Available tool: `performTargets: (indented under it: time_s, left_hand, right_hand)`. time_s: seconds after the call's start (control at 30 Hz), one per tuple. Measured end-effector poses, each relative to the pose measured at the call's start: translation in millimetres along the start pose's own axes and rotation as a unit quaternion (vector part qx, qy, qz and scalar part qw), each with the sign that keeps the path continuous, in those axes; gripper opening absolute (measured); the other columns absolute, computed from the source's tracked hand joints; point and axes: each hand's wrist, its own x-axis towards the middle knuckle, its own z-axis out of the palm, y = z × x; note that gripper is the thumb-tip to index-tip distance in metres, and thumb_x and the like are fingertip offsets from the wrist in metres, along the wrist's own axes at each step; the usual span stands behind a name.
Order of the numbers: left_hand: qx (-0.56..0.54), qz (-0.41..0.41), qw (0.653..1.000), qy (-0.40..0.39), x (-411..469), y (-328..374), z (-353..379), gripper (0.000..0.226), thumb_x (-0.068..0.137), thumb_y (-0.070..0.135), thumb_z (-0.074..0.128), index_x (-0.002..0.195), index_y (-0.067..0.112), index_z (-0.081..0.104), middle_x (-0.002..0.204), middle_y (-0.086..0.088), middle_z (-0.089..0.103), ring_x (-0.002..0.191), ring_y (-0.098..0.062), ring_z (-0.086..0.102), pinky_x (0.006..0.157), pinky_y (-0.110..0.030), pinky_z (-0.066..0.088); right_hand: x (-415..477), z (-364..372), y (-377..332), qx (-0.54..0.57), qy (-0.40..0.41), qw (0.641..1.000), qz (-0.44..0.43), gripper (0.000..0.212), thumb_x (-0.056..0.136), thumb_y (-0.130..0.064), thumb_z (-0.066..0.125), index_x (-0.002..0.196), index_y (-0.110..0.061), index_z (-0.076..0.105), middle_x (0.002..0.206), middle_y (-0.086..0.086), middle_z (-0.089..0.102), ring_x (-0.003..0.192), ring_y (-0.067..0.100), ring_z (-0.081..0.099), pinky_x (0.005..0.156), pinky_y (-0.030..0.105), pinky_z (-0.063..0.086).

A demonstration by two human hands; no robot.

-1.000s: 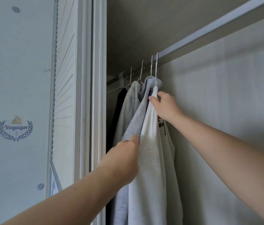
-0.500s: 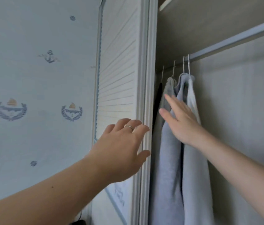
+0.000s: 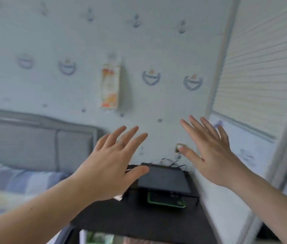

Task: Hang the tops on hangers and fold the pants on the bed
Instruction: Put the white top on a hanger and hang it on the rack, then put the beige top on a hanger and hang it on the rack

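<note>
Both hands have come away from the wardrobe since half a second ago. The hung tops and their hangers have slipped out of view, and the view has swung left to the wall.

Far left of the left hand lies the bed, striped bedding blurred, with its grey headboard behind. The left hand floats palm down, fingers spread and holding nothing, a ring on one finger. Above it, a printed card hangs on the wall. Below and between the hands stands a dark table bearing a flat black box, with a green-edged phone tucked just under its near edge. The right hand is likewise splayed and empty, near the left but apart. To its right stands the slatted sliding door.
</note>
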Motion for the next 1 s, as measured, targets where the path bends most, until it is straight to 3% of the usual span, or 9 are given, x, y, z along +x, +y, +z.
performTargets:
  time_s: [0.2,0.37,0.5,0.63,0.8,1.0]
  left_hand:
    - [0.045,-0.175,0.983,-0.028,-146.2,-104.9,-14.2,0.083,0.083,0.082,0.012,0.157,0.046,-0.004,0.168,0.015,-0.005,0.155,-0.015,-0.012,0.124,-0.04,0.0]
    - [0.004,-0.341,0.939,-0.039,-276.0,-162.2,-3.5,0.085,0.084,0.086,0.018,0.157,0.047,0.0,0.168,0.017,-0.006,0.155,-0.013,-0.01,0.126,-0.039,0.003]
    - [-0.013,-0.468,0.881,-0.069,-372.4,-196.3,11.7,0.077,0.089,0.08,0.023,0.154,0.051,-0.006,0.166,0.02,-0.012,0.153,-0.01,-0.016,0.126,-0.042,0.001]
    - [-0.021,-0.565,0.822,-0.069,-446.6,-233.1,13.5,0.085,0.082,0.084,0.017,0.157,0.047,-0.001,0.167,0.019,-0.009,0.154,-0.011,-0.014,0.125,-0.041,0.001]
    - [-0.023,-0.673,0.737,-0.051,-520.0,-276.6,11.6,0.079,0.092,0.076,0.031,0.158,0.046,0.001,0.168,0.018,-0.003,0.155,-0.011,-0.008,0.125,-0.04,0.007]
    - [-0.033,-0.765,0.642,-0.015,-589.9,-308.4,20.0,0.077,0.093,0.073,0.038,0.159,0.043,0.01,0.168,0.016,0.008,0.154,-0.01,0.0,0.124,-0.041,0.012]
  right_hand:
    - [15.8,78.4,-145.8,0.108,-0.075,0.981,-0.141,0.073,0.089,-0.073,0.016,0.156,-0.046,0.01,0.166,-0.021,0.007,0.154,0.006,-0.003,0.124,0.046,-0.002]
    - [22.2,150.3,-268.6,0.193,-0.155,0.938,-0.241,0.07,0.086,-0.074,0.019,0.152,-0.052,0.016,0.165,-0.022,0.011,0.154,0.004,-0.001,0.124,0.044,-0.002]
    - [30.4,209.1,-357.5,0.227,-0.206,0.901,-0.306,0.067,0.086,-0.077,0.016,0.149,-0.056,0.009,0.164,-0.024,0.009,0.152,0.0,-0.004,0.124,0.044,-0.003]
    - [43.0,266.9,-446.0,0.251,-0.248,0.859,-0.372,0.066,0.085,-0.082,0.011,0.147,-0.064,-0.001,0.163,-0.029,0.006,0.152,-0.001,-0.006,0.124,0.046,-0.003]
    - [55.0,329.1,-557.5,0.278,-0.31,0.801,-0.43,0.068,0.082,-0.082,0.012,0.146,-0.061,0.004,0.157,-0.031,0.005,0.152,0.003,0.001,0.121,0.04,-0.002]
    - [38.1,392.1,-681.7,0.271,-0.416,0.719,-0.486,0.057,0.097,-0.064,0.034,0.141,-0.062,-0.003,0.163,-0.024,0.011,0.153,0.006,0.003,0.122,0.044,0.002]
